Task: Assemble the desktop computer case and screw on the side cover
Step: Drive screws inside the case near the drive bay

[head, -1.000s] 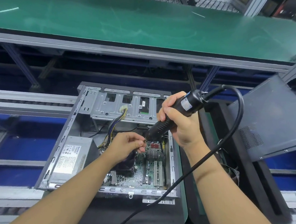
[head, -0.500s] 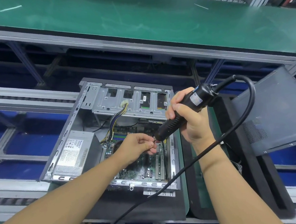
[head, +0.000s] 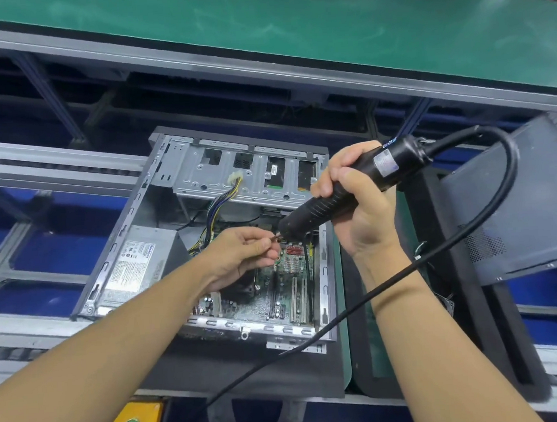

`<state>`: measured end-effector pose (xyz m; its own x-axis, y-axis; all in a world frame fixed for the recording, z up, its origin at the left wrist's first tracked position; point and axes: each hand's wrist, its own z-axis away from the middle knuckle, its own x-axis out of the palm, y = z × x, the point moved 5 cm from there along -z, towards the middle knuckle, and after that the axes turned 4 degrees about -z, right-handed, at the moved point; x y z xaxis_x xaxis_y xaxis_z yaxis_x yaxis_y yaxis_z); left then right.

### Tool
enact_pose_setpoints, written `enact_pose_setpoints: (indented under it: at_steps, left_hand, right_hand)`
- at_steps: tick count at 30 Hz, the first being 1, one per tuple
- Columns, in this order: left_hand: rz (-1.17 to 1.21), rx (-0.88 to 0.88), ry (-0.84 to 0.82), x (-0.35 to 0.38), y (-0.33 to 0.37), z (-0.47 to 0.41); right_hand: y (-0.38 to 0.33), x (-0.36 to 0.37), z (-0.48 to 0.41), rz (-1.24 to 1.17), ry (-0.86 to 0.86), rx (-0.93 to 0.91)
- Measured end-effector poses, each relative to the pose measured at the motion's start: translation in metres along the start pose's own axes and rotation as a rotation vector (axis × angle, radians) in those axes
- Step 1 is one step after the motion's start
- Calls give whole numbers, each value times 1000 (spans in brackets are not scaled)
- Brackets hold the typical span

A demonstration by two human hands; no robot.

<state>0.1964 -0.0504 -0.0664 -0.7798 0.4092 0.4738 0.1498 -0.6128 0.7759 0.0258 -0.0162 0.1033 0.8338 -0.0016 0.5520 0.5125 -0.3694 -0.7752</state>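
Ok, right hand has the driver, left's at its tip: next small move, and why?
Probably seat a screw, unseen here, on the bit: the left hand pinches at the tip of the screwdriver, which the right hand grips tilted above the open case.

- The computer case (head: 120, 235) lies open-topped; the bare motherboard (head: 260, 306) by its near rim is open from above.
- A power supply (head: 139, 263) fills its left side, a drive cage (head: 199, 176) the far end.
- The cord (head: 469, 226) of the electric screwdriver (head: 335, 197) crosses the near right corner.
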Motion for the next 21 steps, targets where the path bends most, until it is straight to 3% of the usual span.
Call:
enact_pose_setpoints:
  at_steps: [10, 21]
  left_hand:
    - [-61, 156, -5, -10, 32, 26]
    - [-626, 363, 171, -30, 61, 59]
  right_hand:
    - [8, 29, -5, 23, -42, -29]
    - [27, 68, 6, 122, -34, -74]
